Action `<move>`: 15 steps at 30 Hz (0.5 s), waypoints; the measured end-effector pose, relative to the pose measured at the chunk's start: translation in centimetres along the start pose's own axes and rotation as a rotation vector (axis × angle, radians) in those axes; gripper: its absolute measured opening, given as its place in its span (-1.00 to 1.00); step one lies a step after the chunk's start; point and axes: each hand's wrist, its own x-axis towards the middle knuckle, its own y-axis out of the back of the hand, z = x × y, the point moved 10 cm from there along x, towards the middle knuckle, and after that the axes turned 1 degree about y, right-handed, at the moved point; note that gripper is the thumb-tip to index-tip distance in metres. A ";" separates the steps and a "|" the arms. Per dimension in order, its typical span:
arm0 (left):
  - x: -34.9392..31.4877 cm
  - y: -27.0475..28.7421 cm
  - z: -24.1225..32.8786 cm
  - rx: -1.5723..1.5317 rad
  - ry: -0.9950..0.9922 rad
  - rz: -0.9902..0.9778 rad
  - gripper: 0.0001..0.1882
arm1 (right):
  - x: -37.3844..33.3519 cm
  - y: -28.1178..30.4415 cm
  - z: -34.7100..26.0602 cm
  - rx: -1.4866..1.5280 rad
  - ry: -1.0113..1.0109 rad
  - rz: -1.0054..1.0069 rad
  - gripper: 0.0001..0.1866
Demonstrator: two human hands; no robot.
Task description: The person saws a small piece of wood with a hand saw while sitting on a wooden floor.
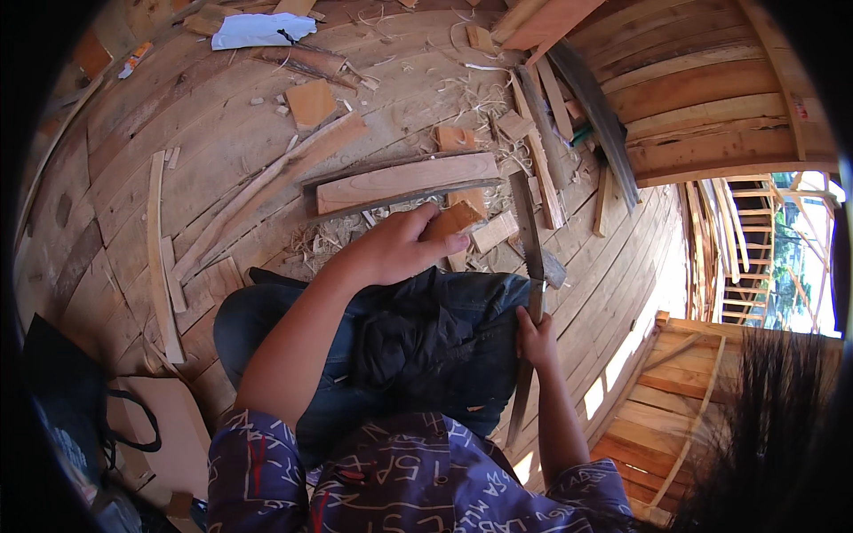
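Fingers of the left hand (398, 244) are grasping a small wooden block (456, 222), with the thumb seeming to press along its near side. This block is held just beyond the person's knees, above a floor (120, 209) littered with wood shavings (314, 247); whether something supports it from below, I cannot tell. Fingers of the right hand (537, 339) are wrapped around the handle of a long-handled knife (527, 218), whose blade points away from the body and stands near the block, but apart from it.

What could go wrong, in my judgement, is a slip of the blade: if the block turns in the grip, or if it has no firm rest, the edge might reach the left thumb. The blade also passes close to the trousers (247, 324), so a careless pull toward the body could bring it onto the leg. Loose offcuts such as the pale wood piece (494, 233) may catch the blade when it is lowered.

As for the pose, the left forearm reaches forward and slantwise to the right over the thigh, while the right forearm extends forward beside the right leg, with the handle's rear end running back along it.
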 end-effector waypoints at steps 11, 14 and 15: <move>-0.5 -0.5 1.5 -0.200 -0.063 -0.024 -0.41 | 1.3 -0.6 0.2 0.164 -0.099 -0.156 -0.56; -0.6 1.1 2.7 0.063 -0.194 0.199 -0.38 | 1.3 -0.7 0.6 0.173 -0.116 -0.188 -0.63; -1.0 1.7 3.8 0.301 -0.254 0.322 -0.36 | 1.3 -0.8 0.6 0.169 -0.116 -0.190 -0.60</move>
